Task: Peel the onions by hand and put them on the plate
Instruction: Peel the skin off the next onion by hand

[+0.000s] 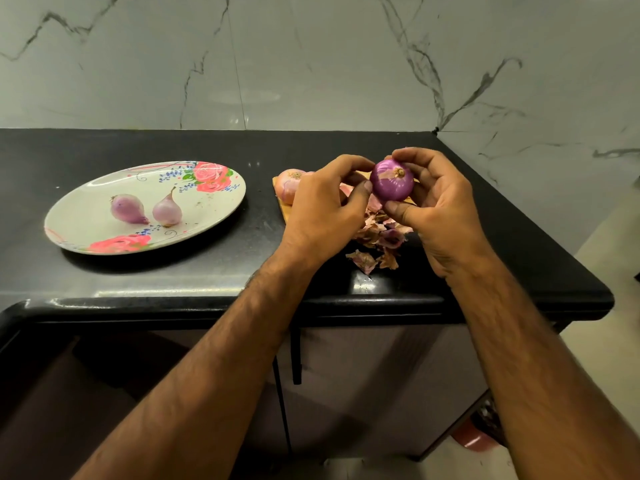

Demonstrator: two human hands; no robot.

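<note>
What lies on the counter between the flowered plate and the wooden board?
Nothing. In the head view that stretch of black counter is bare. The plate and the board lie apart and do not touch.

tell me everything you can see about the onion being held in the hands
The held onion is round, glossy and deep purple, nearly peeled: a scrap of pale dry skin clings beside its brown root tuft, which faces the camera. The right hand curls round its right side with the thumb beneath; the thumb tip of the left hand presses its left side. It is held above the heap of peels.
</note>
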